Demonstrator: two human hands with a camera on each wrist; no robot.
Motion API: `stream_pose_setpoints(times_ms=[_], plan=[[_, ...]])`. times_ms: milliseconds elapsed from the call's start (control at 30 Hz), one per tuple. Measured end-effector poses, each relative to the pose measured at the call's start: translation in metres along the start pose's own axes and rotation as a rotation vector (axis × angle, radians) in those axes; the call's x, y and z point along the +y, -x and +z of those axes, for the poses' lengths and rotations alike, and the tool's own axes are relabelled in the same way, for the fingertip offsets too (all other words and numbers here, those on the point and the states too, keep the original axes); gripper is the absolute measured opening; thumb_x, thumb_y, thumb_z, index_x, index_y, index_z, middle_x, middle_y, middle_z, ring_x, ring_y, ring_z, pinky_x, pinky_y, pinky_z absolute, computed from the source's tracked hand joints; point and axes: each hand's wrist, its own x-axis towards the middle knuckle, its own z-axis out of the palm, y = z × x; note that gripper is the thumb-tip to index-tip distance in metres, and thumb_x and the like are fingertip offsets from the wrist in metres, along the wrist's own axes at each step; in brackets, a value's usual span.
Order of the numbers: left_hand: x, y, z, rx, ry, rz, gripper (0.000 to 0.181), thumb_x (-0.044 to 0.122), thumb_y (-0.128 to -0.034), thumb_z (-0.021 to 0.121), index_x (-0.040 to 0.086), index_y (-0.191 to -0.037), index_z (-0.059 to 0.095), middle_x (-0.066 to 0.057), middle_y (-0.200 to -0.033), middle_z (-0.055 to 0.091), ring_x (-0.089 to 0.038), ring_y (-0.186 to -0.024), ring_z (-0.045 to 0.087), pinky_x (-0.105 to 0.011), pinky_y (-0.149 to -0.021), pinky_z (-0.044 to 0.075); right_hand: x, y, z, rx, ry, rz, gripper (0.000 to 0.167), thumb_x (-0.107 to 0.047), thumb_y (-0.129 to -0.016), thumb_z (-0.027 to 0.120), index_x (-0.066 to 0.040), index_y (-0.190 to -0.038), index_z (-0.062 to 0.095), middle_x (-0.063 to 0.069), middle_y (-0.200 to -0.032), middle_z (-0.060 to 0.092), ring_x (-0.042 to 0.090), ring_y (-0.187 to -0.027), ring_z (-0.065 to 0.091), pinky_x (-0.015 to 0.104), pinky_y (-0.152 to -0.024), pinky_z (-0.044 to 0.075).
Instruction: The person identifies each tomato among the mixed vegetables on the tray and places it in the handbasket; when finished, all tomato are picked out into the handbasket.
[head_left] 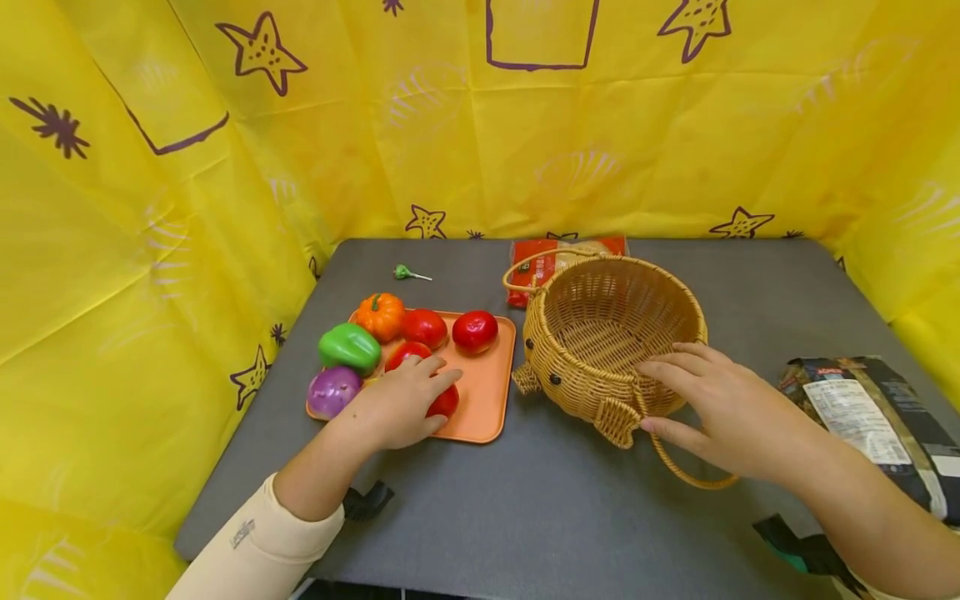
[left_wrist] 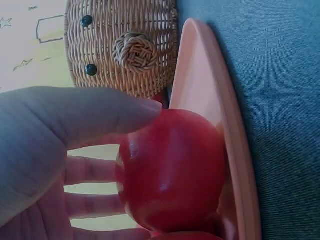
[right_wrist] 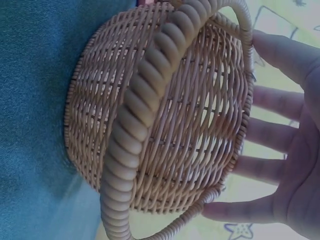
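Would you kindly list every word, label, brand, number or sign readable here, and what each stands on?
No text reads with certainty.
Black bag: white label and red print, too small to read.
Red packet: characters too small to read.
Cream sleeve: small grey mark, too blurred to read.

I see rough woven wicker in the basket (head_left: 581, 396), smooth, glossy skin on the red fruit (left_wrist: 172, 170) — the tray (head_left: 483, 392) plastic-looking, my sleeve (head_left: 262, 533) matt cloth.

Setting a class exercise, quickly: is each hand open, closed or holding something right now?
Left hand: holding a round red fruit.
Right hand: holding the wicker basket at its edge.
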Motion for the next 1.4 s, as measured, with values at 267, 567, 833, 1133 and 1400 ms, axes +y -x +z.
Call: stream_pose_setpoints(times_ms=[267,567,833,1133,1400], plan=[[-0.002,0.003,0.002,0.031,-0.003,0.048,0.052,0.025,-0.0886,0.079,0.01,-0.136,0.065,-0.016,-0.131,0.06,-0.038,-0.123,0.056,-0.052,-0.104,0.051,0.003,-0.003,0.003,0.111,0.0,-0.045,0.051,-0.034,-0.079,0.087,-0.016,-0.124,0.074,0.004,-0.117,0.072,0.028,-0.107,0.067,0.052,-0.083,0.057],[-0.003,0.002,0.0,0.032,0.006,0.061,0.05,0.023,-0.0879,0.08,0.009,-0.134,0.067,-0.015,-0.128,0.061,-0.036,-0.121,0.057,-0.052,-0.105,0.05,0.0,-0.002,0.002,0.1,0.008,-0.005,0.048,-0.033,-0.079,0.087,-0.016,-0.123,0.075,0.004,-0.115,0.072,0.03,-0.106,0.067,0.054,-0.079,0.058],[-0.006,-0.001,-0.004,0.045,0.02,0.07,0.05,0.026,-0.0877,0.081,0.012,-0.134,0.067,-0.012,-0.127,0.062,-0.032,-0.121,0.058,-0.05,-0.106,0.05,-0.003,-0.002,0.002,0.107,0.011,0.019,0.046,-0.032,-0.079,0.087,-0.016,-0.121,0.075,0.005,-0.114,0.072,0.03,-0.107,0.067,0.054,-0.078,0.058],[-0.008,-0.01,-0.016,0.205,0.009,0.131,0.049,0.026,-0.0879,0.08,0.01,-0.132,0.067,-0.014,-0.129,0.063,-0.033,-0.119,0.059,-0.05,-0.106,0.048,-0.004,-0.002,0.002,0.105,0.009,0.029,0.047,-0.032,-0.08,0.087,-0.017,-0.122,0.075,0.004,-0.114,0.072,0.03,-0.106,0.067,0.054,-0.078,0.058],[-0.003,-0.019,-0.026,0.395,0.068,0.203,0.051,0.019,-0.0849,0.081,0.011,-0.134,0.068,-0.013,-0.13,0.062,-0.032,-0.118,0.058,-0.045,-0.098,0.055,-0.005,-0.001,0.003,0.092,0.003,0.041,0.046,-0.032,-0.081,0.086,-0.017,-0.123,0.075,0.004,-0.115,0.072,0.029,-0.107,0.067,0.053,-0.076,0.059]])
